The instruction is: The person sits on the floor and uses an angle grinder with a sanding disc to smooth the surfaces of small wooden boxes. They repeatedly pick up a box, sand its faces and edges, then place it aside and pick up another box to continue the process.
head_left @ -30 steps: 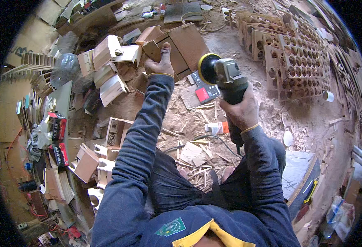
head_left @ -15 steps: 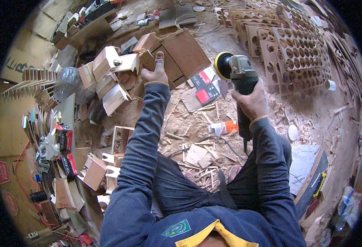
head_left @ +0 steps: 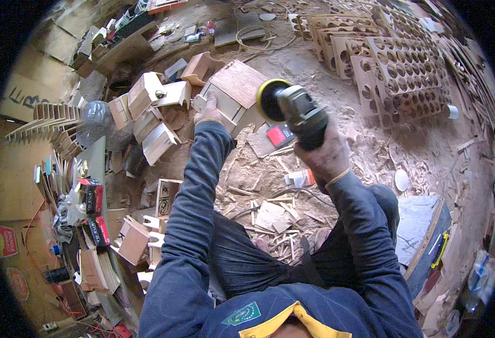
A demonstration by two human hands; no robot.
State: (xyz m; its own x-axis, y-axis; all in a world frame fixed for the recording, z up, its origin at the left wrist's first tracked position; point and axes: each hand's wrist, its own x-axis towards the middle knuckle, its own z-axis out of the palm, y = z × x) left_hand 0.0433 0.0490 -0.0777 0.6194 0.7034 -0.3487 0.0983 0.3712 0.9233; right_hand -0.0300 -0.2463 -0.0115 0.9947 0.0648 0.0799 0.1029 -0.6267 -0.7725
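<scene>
My left hand (head_left: 208, 110) grips the near left side of a wooden box (head_left: 242, 80), thumb upright against its pale panel. The box is tilted, its reddish-brown plywood face turned up and away from me. In my right hand (head_left: 327, 153) is a handheld power sander (head_left: 303, 115), fingers wrapped round its dark body. Its round, yellow-rimmed sanding disc (head_left: 272, 100) stands on edge at the right side of the box, touching or very close to it; I cannot tell which. Part of the sander's handle is hidden behind my hand.
Several small wooden boxes (head_left: 145, 94) stand left of the work, with more (head_left: 132, 241) near my left knee. Perforated wooden panels (head_left: 399, 76) lean at the far right. Wood scraps (head_left: 272, 214) and a dark cable (head_left: 309, 195) lie between my feet. A grey-topped board (head_left: 419, 228) is at right.
The sander has moved left and toward the box, its disc now at the box's side. My left hand has tilted the box, turning its plywood face into the light.
</scene>
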